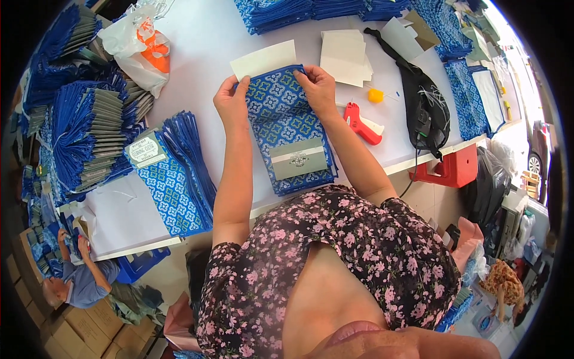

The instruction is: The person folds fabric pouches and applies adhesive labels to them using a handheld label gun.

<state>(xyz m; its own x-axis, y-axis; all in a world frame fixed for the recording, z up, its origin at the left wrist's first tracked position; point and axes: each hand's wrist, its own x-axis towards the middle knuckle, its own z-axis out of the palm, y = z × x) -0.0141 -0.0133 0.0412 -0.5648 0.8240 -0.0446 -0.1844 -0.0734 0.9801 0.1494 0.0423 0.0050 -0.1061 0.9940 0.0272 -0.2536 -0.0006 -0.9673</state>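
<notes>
A blue patterned folded cloth (284, 116) lies in front of me, its far end lifted slightly off the table. My left hand (231, 102) pinches its far left corner, thumb on top. At the far right corner, my right hand (319, 90) grips the edge between thumb and fingers. A blank white card (263, 58) sticks out beyond the cloth's far edge, its near corner by my left thumb. Across the cloth's near part runs a grey-green paper label (297, 158) with a pale band. More cloth layers show beneath it.
A red tagging gun (362, 124) and small yellow block (375, 96) lie right, near white cards (345, 57) and a black bag (426, 99). Cloth stacks (173, 173) and a white plastic bag (136, 48) are left. A red stool (448, 167) stands by the table; another person (84, 272) works lower left.
</notes>
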